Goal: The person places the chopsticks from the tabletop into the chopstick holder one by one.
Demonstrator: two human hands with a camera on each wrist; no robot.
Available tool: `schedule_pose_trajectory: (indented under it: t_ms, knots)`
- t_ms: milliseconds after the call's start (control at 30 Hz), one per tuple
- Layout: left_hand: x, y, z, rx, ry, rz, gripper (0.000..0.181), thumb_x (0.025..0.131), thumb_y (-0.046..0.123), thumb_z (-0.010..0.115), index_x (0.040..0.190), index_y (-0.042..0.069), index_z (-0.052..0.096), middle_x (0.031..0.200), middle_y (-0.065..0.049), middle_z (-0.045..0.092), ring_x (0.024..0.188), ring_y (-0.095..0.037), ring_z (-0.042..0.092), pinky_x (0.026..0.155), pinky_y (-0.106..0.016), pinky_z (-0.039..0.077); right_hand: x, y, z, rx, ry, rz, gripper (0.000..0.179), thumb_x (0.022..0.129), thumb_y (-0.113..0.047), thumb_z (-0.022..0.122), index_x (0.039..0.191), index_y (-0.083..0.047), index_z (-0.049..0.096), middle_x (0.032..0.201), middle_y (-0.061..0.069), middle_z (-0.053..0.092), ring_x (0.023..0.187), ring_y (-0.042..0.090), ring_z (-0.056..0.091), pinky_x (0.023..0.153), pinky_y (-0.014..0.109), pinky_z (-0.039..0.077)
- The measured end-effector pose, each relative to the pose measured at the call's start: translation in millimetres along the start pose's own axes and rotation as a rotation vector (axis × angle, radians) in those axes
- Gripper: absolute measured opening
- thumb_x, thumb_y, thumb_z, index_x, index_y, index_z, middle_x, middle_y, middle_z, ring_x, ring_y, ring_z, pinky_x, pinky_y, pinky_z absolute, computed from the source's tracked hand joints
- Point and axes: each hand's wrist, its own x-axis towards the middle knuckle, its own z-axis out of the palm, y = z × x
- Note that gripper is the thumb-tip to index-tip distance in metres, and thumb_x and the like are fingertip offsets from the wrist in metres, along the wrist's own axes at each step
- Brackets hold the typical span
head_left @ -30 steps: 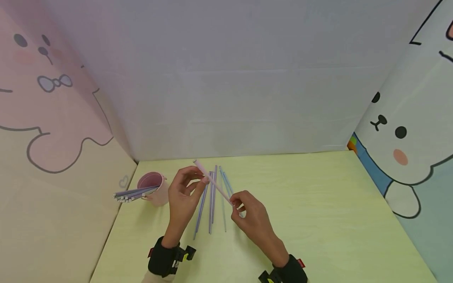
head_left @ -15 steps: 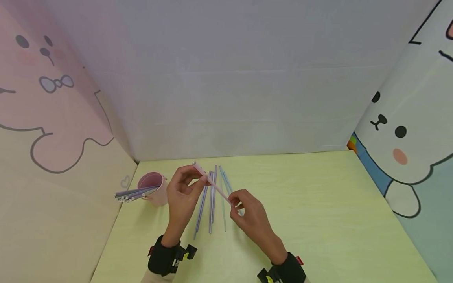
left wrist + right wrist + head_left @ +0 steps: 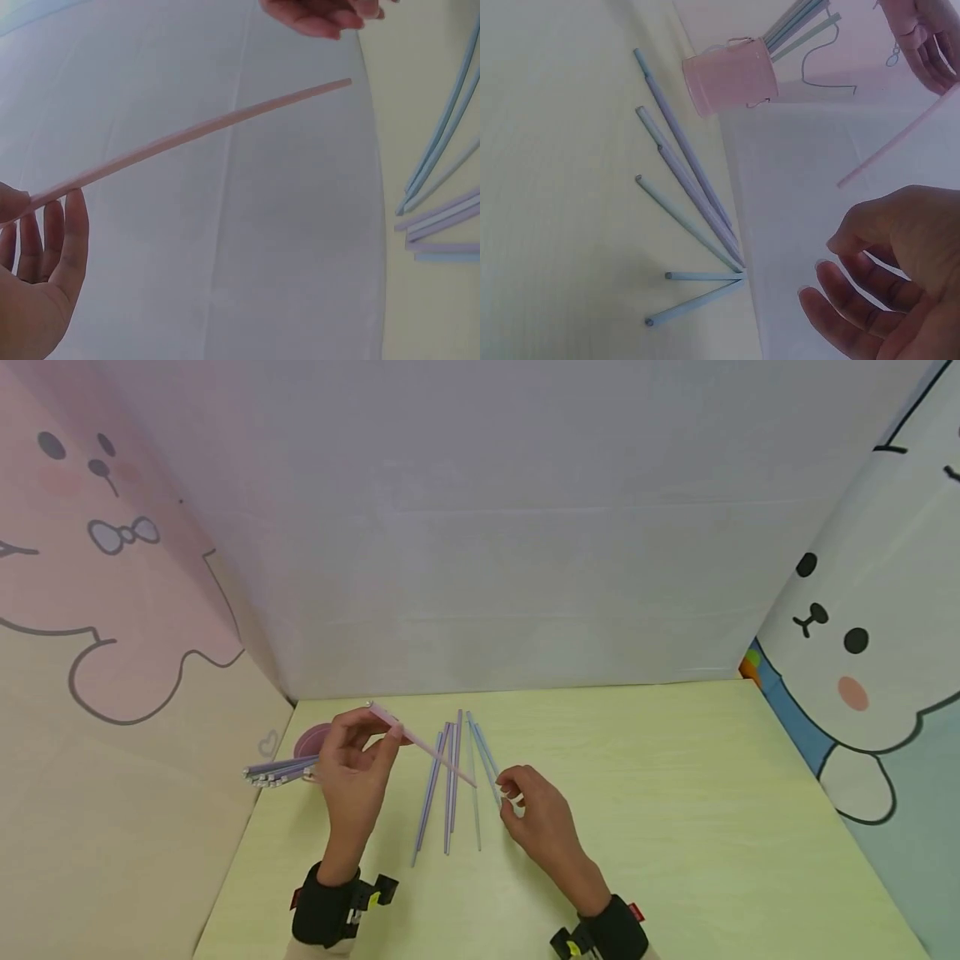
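Observation:
In the head view my left hand (image 3: 348,772) pinches a thin pink straw-like stick (image 3: 435,754) near its upper end. The stick (image 3: 187,136) slants away from the thumb and fingers in the left wrist view, its far end free. My right hand (image 3: 546,827) hovers to the right of that free end, apart from it. Loosely bent, the right hand's fingers (image 3: 847,292) hold nothing in the right wrist view. Below the hands, several similar purple sticks (image 3: 450,793), a pale green stick (image 3: 477,818) and blue sticks (image 3: 482,747) lie on the table.
Partly behind my left hand, a pink bucket (image 3: 311,741) lies at the table's left side. A bundle of sticks (image 3: 279,772) pokes out of it; the bucket (image 3: 731,79) shows whole in the right wrist view. A pale wall sheet (image 3: 510,610) borders the table's back edge.
My right hand has let go of the pink stick's lower end. The left hand has carried the stick leftward, now overlapping the bucket in the head view. The right hand has barely shifted.

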Motion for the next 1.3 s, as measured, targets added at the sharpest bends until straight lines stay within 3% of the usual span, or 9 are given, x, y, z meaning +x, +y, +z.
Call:
schedule_pose_trajectory:
  t_ms: [200, 533, 800, 1133, 1300]
  knots:
    - [9.9, 8.3, -25.7, -0.008, 0.061, 0.068, 0.031, 0.079, -0.029, 0.06, 0.108, -0.029, 0.047, 0.094, -0.026, 0.06, 0.081, -0.031, 0.066, 0.074, -0.034, 0.062, -5.9, 10, 6, -0.066, -0.045, 0.064, 0.025, 0.077, -0.002, 0.073, 0.1, -0.009, 0.067, 0.086, -0.001, 0.065, 0.074, 0.017, 0.066, 0.056, 0.029, 0.055]
    - [23.4, 28.5, -72.8, 0.117, 0.299, 0.127, 0.035, 0.074, -0.032, 0.062, 0.106, -0.028, 0.051, 0.093, -0.021, 0.064, 0.083, -0.027, 0.066, 0.073, -0.027, 0.062, -17.4, 33, 22, -0.15, -0.076, 0.139, 0.023, 0.077, -0.003, 0.075, 0.097, -0.01, 0.067, 0.083, -0.001, 0.064, 0.07, 0.013, 0.061, 0.051, 0.026, 0.05]
    - [30.5, 40.9, -102.3, 0.191, 0.436, 0.182, 0.034, 0.074, -0.027, 0.067, 0.106, -0.026, 0.055, 0.092, -0.023, 0.062, 0.08, -0.028, 0.066, 0.071, -0.027, 0.063, -19.5, 41, 29, -0.207, -0.068, 0.148, 0.022, 0.077, -0.01, 0.077, 0.096, -0.01, 0.066, 0.082, -0.001, 0.062, 0.066, 0.011, 0.051, 0.047, 0.023, 0.043]
    - [27.3, 36.1, -122.1, 0.32, 0.476, 0.165, 0.033, 0.076, -0.022, 0.069, 0.107, -0.022, 0.057, 0.094, -0.022, 0.063, 0.082, -0.027, 0.066, 0.07, -0.023, 0.062, -16.8, 45, 34, -0.272, -0.087, 0.176, 0.032, 0.077, -0.008, 0.073, 0.109, -0.009, 0.067, 0.081, -0.003, 0.061, 0.07, 0.015, 0.054, 0.044, 0.025, 0.045]
    - [22.7, 31.8, -130.5, 0.424, 0.482, 0.161, 0.032, 0.077, -0.018, 0.071, 0.107, -0.019, 0.06, 0.095, -0.022, 0.063, 0.083, -0.026, 0.067, 0.071, -0.022, 0.062, -15.3, 44, 34, -0.281, -0.095, 0.199, 0.032, 0.075, -0.001, 0.07, 0.107, -0.007, 0.067, 0.079, -0.002, 0.06, 0.07, 0.017, 0.055, 0.045, 0.029, 0.046]
